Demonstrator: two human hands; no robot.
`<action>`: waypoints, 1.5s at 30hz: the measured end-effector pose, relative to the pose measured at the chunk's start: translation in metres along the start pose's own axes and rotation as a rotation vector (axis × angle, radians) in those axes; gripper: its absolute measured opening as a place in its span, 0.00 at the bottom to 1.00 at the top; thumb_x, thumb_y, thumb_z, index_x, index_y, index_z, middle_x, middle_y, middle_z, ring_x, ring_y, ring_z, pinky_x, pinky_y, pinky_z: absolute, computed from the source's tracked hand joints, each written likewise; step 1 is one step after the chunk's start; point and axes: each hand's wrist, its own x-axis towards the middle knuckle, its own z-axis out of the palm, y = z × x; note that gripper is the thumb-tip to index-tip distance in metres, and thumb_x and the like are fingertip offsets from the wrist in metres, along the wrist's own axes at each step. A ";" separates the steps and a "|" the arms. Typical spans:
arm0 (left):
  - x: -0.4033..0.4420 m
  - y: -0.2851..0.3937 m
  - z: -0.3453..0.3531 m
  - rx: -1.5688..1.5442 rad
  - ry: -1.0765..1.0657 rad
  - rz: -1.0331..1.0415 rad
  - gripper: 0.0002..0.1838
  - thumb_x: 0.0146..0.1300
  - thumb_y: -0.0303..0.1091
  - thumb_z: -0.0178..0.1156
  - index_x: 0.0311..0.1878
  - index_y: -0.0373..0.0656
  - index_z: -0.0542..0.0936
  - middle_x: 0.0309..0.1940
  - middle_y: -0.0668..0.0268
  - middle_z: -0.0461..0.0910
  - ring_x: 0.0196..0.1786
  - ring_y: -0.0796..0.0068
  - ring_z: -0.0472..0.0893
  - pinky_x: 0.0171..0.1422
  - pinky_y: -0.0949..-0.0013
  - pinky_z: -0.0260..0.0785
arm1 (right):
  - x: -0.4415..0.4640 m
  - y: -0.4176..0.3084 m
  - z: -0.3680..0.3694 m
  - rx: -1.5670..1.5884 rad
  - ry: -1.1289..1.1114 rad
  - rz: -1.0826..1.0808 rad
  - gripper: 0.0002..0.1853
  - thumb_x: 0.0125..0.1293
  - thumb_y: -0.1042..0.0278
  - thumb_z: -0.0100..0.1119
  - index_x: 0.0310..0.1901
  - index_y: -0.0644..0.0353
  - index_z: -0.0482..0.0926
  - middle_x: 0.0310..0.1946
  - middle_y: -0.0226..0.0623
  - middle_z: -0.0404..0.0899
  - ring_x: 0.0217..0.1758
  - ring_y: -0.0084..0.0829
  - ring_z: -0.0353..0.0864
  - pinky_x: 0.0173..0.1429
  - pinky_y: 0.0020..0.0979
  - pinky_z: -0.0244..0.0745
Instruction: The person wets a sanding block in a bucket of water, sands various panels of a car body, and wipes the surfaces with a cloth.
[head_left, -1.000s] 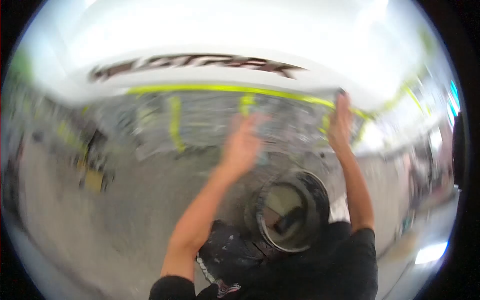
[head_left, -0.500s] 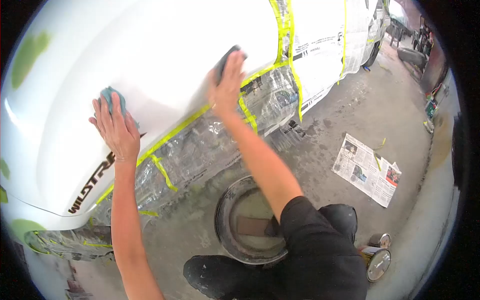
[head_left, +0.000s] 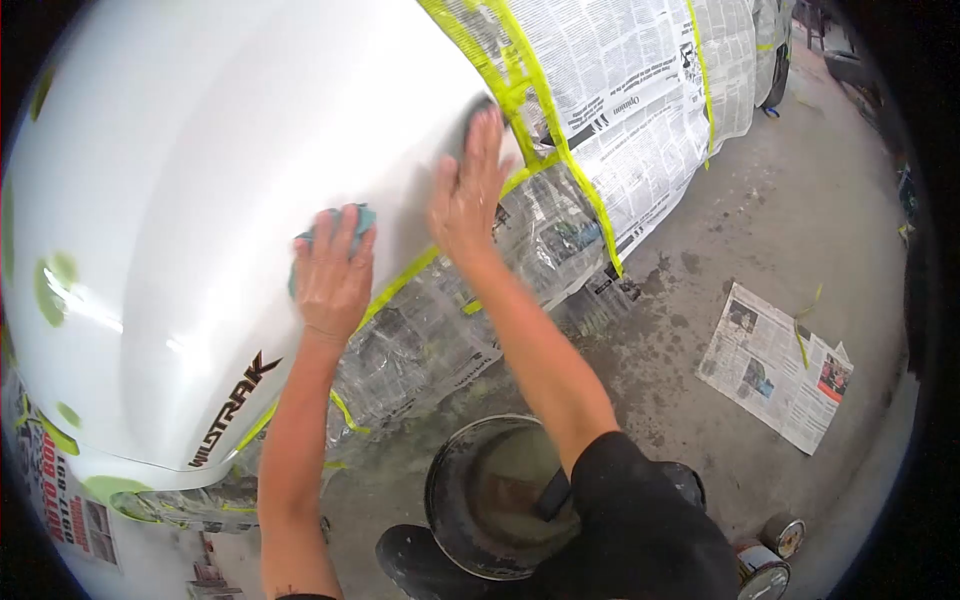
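Note:
My left hand (head_left: 335, 280) rests on the white vehicle panel (head_left: 300, 130), its fingers over a teal cloth (head_left: 365, 216) that shows at the fingertips and along one side. Farther up the panel, my right hand (head_left: 470, 205) presses a dark sanding block (head_left: 479, 106) against the surface; most of the block is hidden beneath the fingers. It is close to the yellow-green masking tape (head_left: 518, 95) along the panel's edge. Black WILDTRAK lettering (head_left: 235, 410) lies below and left of my left hand.
Newspaper and plastic masking (head_left: 640, 70) cover the adjoining bodywork. Below my arms stands a dark round tub (head_left: 436, 480) with murky water and a dark block (head_left: 553, 494) in it. A newspaper sheet (head_left: 775, 365) and several cans (head_left: 783, 535) are on the floor at right.
Both hands have moved along the panel toward the upper right in the scene, the cloth and the block with them. The view has shifted, showing more of the panel and the tub.

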 end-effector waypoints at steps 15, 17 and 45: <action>0.123 0.025 0.008 0.006 -0.177 -0.010 0.19 0.69 0.27 0.56 0.63 0.40 0.77 0.74 0.50 0.64 0.74 0.35 0.62 0.70 0.26 0.54 | -0.089 0.022 -0.091 0.465 0.180 0.777 0.29 0.82 0.50 0.37 0.66 0.69 0.71 0.58 0.51 0.76 0.60 0.38 0.73 0.67 0.35 0.64; 0.163 0.018 0.020 -0.011 -0.009 -0.080 0.21 0.69 0.28 0.57 0.65 0.41 0.76 0.74 0.49 0.63 0.75 0.36 0.60 0.74 0.31 0.51 | -0.098 0.044 -0.102 0.407 0.216 0.858 0.29 0.81 0.48 0.40 0.55 0.72 0.74 0.43 0.45 0.75 0.46 0.36 0.71 0.56 0.36 0.66; 0.211 0.116 0.005 0.190 -0.799 0.470 0.38 0.55 0.31 0.63 0.73 0.56 0.69 0.31 0.60 0.77 0.34 0.60 0.76 0.38 0.59 0.67 | -0.065 0.101 -0.182 0.533 0.497 1.209 0.33 0.78 0.42 0.47 0.59 0.73 0.73 0.50 0.41 0.77 0.49 0.32 0.73 0.56 0.36 0.68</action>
